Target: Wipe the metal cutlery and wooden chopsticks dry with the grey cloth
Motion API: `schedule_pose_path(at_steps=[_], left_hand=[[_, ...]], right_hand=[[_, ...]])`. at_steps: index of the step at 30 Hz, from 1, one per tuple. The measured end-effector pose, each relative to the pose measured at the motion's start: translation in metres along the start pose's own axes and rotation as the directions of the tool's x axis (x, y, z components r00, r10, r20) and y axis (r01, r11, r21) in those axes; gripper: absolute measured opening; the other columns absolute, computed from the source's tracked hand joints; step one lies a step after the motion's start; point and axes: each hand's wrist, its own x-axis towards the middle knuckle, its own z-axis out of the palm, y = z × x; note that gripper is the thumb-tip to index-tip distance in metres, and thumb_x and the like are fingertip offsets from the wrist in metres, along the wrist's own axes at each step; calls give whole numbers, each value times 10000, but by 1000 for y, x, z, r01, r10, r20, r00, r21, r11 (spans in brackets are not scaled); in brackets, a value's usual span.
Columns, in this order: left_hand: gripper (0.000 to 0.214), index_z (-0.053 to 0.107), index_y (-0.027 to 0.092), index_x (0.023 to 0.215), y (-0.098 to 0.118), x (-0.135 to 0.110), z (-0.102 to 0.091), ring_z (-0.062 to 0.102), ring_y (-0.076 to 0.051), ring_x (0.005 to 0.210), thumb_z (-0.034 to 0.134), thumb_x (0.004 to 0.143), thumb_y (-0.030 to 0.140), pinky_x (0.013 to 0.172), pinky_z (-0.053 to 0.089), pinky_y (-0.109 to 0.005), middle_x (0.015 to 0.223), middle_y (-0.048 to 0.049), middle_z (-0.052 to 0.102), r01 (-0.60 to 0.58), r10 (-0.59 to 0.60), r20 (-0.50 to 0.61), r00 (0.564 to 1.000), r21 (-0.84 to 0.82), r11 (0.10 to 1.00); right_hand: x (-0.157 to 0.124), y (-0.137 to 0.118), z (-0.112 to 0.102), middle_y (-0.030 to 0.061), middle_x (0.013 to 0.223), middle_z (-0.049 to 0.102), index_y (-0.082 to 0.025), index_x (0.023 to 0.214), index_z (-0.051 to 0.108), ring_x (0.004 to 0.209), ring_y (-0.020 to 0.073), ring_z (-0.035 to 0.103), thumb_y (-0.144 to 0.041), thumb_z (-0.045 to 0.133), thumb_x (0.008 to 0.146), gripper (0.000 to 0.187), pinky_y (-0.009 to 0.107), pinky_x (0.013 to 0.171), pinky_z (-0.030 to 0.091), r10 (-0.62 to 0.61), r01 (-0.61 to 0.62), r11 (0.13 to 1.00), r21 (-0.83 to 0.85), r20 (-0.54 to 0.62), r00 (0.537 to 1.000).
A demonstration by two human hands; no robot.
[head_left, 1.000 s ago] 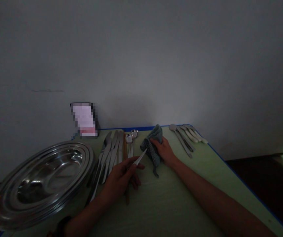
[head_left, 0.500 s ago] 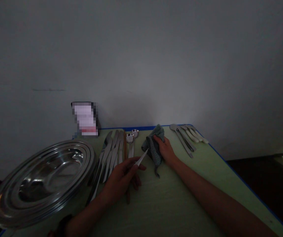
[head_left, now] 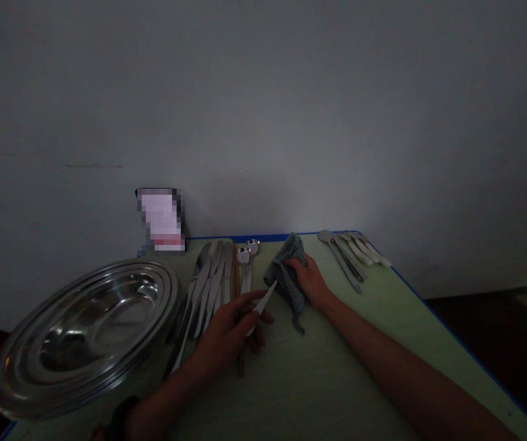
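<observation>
My left hand [head_left: 233, 324] pinches a slim, pale metal piece of cutlery [head_left: 265, 300] between thumb and fingers. It narrows toward the cloth, where its far end is hidden, so its exact kind does not show. Wrapped in my right hand [head_left: 310, 278] is a grey-green checked cloth [head_left: 288, 269], one corner hanging toward the table. Left of the cloth lie two shiny spoons [head_left: 244, 256], handles partly behind my left hand. Beside them are brown chopsticks [head_left: 240, 361] and several table knives [head_left: 208, 282], also partly covered by that hand and forearm.
Stacked oval metal trays [head_left: 84, 337] take up the table's left side. A phone [head_left: 162, 217] leans on the wall behind. At the back right lie a metal spoon [head_left: 325, 236] and several utensils with pale handles [head_left: 369, 254]. The green table [head_left: 337, 380] has a blue edge.
The view has shifted slightly. Both hands keep their holds, and the cloth has turned a little around the cutlery's end.
</observation>
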Motion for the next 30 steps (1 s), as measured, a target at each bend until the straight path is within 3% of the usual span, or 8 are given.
schedule_pose_path(at_steps=[8,17,24,30], left_hand=[[450,508,102,1154,3,-1,0,419,-78,419,458,787,359,406,341,-200,506,81,443,33,-26,-99,995,73,997],[487,486,115,1201,3,-3,0,389,-77,437,467,787,371,421,315,-204,527,81,427,4,0,-88,996,43,999],[515,482,95,1231,2,-3,-2,375,-83,430,453,800,375,410,305,-210,506,79,418,8,-3,-65,998,84,996],[453,551,137,1197,0,-2,-5,444,-108,507,469,810,358,475,347,-226,539,44,484,-7,14,-33,999,206,979]], right_hand=[[1,1,-3,-52,579,505,-179,639,529,556,109,429,-222,505,605,60,236,548,365,14,-16,1000,13,142,990],[-1,-2,-2,-44,590,516,-173,643,535,572,112,441,-225,543,601,68,232,547,373,4,-2,1000,-11,155,988],[-3,-2,-2,6,722,603,-160,771,586,672,150,534,-454,628,655,318,278,649,435,25,-17,999,-46,167,986],[-2,-2,-1,-13,689,592,-173,724,582,646,137,522,-384,636,645,231,263,624,427,24,-18,999,-33,166,986]])
